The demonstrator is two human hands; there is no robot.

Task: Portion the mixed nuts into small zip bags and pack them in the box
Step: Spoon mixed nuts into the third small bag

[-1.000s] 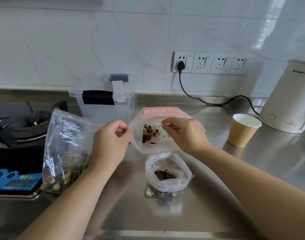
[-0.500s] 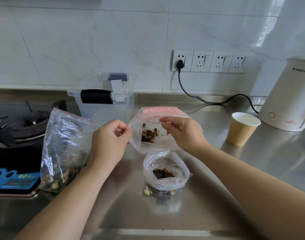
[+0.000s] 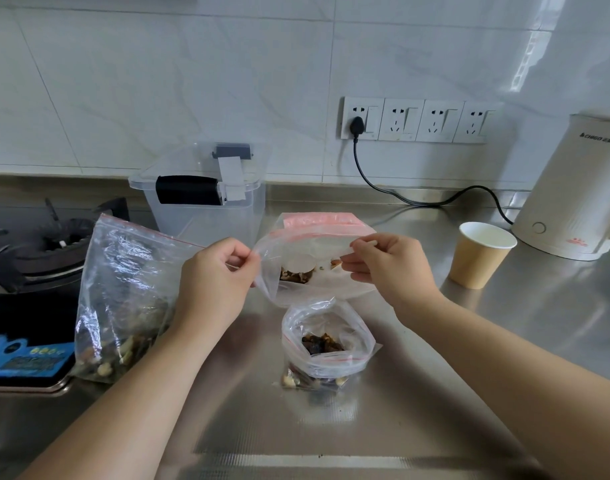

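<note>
1. The left hand (image 3: 215, 277) pinches the left edge of a small bag (image 3: 314, 258); the right hand (image 3: 388, 263) pinches its right edge, holding it above the counter (image 3: 435, 393).
2. A few nuts (image 3: 294, 274) sit inside that bag.
3. An open filled bag (image 3: 326, 344) stands just near of it.
4. The big bag (image 3: 123, 292) stands left, behind the left hand.
5. The clear box (image 3: 203, 199) sits far, by the wall.
6. A paper cup (image 3: 480, 254) and a kettle (image 3: 573, 188) are right.

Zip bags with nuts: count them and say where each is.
3. A large bag stands left by the stove, a small bag is held up in both hands, and another small bag sits on the counter below.
</note>
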